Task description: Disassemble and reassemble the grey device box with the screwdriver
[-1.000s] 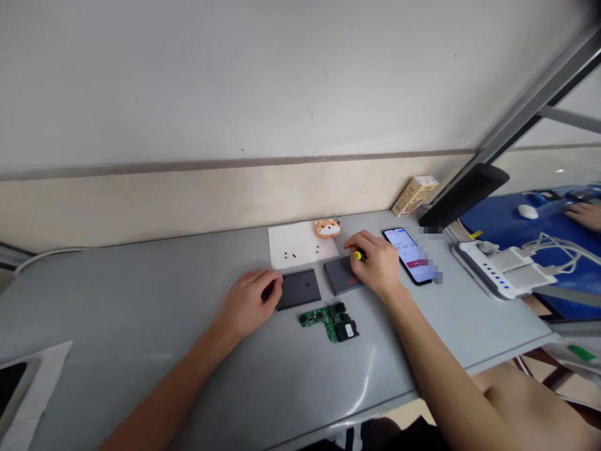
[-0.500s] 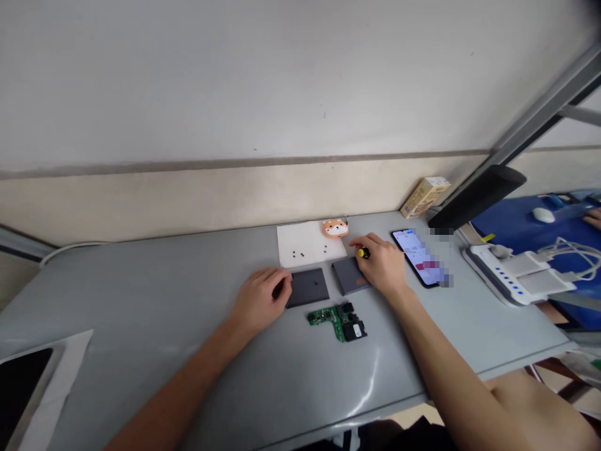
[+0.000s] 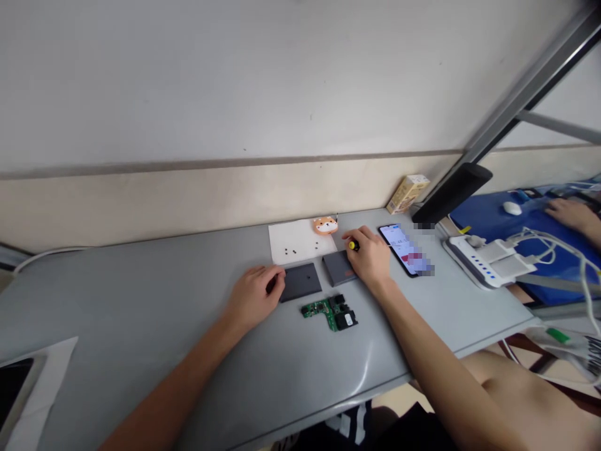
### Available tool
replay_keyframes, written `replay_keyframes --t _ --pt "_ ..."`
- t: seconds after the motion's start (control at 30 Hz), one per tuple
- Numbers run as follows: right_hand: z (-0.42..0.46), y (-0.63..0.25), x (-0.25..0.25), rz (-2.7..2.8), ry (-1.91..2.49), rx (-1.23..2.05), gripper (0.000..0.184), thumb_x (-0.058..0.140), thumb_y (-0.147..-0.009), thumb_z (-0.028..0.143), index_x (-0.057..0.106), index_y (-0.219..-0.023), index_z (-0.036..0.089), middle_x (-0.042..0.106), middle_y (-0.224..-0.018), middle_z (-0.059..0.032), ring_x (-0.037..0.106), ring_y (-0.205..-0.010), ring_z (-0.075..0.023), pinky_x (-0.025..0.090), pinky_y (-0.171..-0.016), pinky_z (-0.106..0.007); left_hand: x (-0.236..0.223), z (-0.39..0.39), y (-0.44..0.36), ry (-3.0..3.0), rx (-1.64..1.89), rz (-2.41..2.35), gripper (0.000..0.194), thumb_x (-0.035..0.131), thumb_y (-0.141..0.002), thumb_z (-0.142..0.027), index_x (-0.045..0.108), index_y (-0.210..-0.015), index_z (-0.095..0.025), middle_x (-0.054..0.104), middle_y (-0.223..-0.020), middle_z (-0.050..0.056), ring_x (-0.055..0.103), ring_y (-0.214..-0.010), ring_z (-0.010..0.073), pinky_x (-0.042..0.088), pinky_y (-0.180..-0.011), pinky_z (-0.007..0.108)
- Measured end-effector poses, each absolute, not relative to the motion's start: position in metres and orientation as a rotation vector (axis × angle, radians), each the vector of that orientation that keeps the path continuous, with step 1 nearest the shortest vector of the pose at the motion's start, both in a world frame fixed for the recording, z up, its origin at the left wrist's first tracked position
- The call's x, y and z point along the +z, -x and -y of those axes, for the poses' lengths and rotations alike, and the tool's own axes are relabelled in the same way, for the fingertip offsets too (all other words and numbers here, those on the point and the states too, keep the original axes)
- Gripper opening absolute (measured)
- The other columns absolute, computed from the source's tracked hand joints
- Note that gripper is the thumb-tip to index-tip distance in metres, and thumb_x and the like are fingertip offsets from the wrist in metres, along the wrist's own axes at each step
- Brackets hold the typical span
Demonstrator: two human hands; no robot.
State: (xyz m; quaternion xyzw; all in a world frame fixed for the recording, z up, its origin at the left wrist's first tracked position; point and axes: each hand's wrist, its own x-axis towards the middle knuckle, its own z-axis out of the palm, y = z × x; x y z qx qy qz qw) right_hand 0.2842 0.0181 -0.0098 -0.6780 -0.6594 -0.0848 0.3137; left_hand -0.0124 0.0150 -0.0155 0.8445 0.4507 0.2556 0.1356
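Note:
My right hand (image 3: 373, 257) is closed around a screwdriver (image 3: 353, 245); just its yellow-and-black handle end shows, the rest hidden by the fingers. This hand rests over the right part of a dark grey case half (image 3: 335, 269). My left hand (image 3: 256, 291) has curled fingers at the left edge of a flat dark grey panel (image 3: 300, 282). Something dark shows between its thumb and fingers, too hidden to name. One small dark spot sits on the panel. Nearer me lies a green circuit board (image 3: 330, 313) with black parts. Several tiny dark screws (image 3: 294, 252) lie on a white sheet (image 3: 300, 235).
An orange animal-face case (image 3: 325, 225) sits on the sheet's far right corner. To the right are a lit phone (image 3: 399, 244), a small carton (image 3: 407, 194), a black cylinder (image 3: 453, 193) and a white power strip (image 3: 488, 263). Another person's hand (image 3: 570, 213) rests beyond the frame post.
The camera view has shifted slightly, so everything appears a little further left and higher. Both hands keep nearly the same places beside the panel and the case half.

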Motion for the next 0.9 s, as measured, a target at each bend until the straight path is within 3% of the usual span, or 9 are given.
replay_keyframes --t 0.2,0.47,0.9 --pt "-0.013 -0.275 -0.002 1.775 1.666 -0.323 0.021 0.056 -0.095 0.019 0.076 -0.094 0.024 0.071 -0.092 -0.0052 0.059 -0.076 -0.0203 0.043 -0.076 -0.035 -0.014 -0.014 0.012 -2.470 0.698 -1.261 0.017 0.048 -0.099 -0.022 0.065 -0.095 -0.023 0.073 -0.083 0.000 0.067 -0.076 0.0180 0.051 -0.081 0.035" --pt "-0.013 -0.275 -0.006 1.798 1.643 -0.322 0.021 0.056 -0.094 0.019 0.077 -0.089 0.024 0.072 -0.092 -0.0040 0.056 -0.071 -0.0190 0.041 -0.073 -0.034 -0.017 -0.015 0.011 -2.467 0.709 -1.251 0.022 0.043 -0.102 -0.023 0.064 -0.095 -0.022 0.074 -0.085 0.002 0.070 -0.080 0.0190 0.052 -0.085 0.038" --pt "-0.015 -0.280 0.003 1.795 1.516 -0.167 0.022 0.057 -0.093 0.015 0.076 -0.086 0.023 0.070 -0.084 -0.0042 0.064 -0.082 -0.0215 0.044 -0.081 -0.037 -0.015 -0.014 0.013 -2.476 0.669 -1.277 0.019 0.046 -0.102 -0.023 0.064 -0.097 -0.023 0.074 -0.087 0.001 0.069 -0.082 0.0197 0.051 -0.082 0.036"
